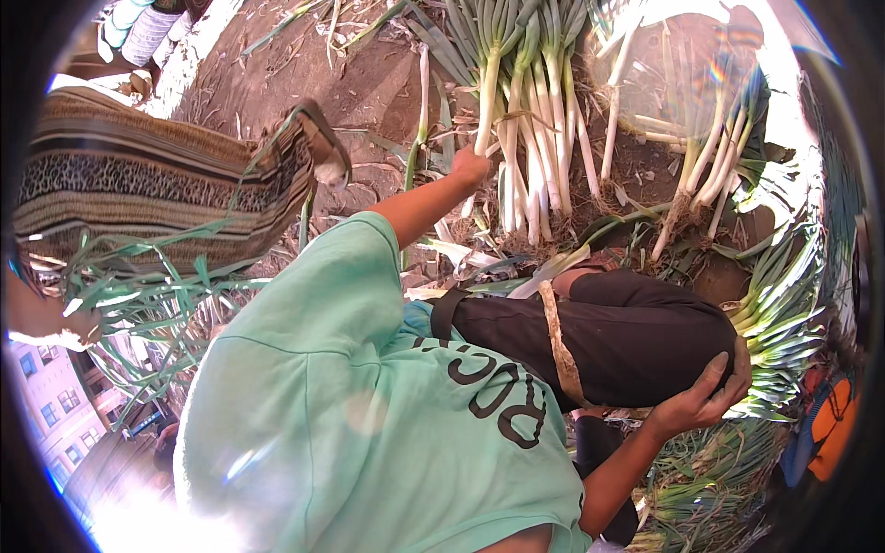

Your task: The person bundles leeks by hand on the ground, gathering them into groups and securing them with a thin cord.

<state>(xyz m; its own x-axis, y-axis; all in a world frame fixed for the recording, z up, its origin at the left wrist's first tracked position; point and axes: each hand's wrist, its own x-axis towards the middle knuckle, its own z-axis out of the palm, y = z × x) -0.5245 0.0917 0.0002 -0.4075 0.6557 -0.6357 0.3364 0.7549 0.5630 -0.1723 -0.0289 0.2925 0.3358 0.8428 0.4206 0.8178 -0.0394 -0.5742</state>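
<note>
My left hand (471, 165) is closed around the white shank of a long green onion (490, 92), beside a bundle of green onions (544, 138) lying on the soil with their roots toward me. My right hand (708, 396) rests on the knee of my black trousers (608, 341). Its fingers are stretched out and apart, and nothing shows in them. A dry, pale brown leaf strip (560, 346) lies across my thigh. To the right of the bundle is another group of green onions (714, 175), with dirt on their roots.
Someone's striped garment (166, 180) and a foot (330, 166) are close on the left, above loose green leaves (175, 304). More onion tops (779, 323) are heaped beyond my right knee. An orange and blue item (830, 424) is at the right edge.
</note>
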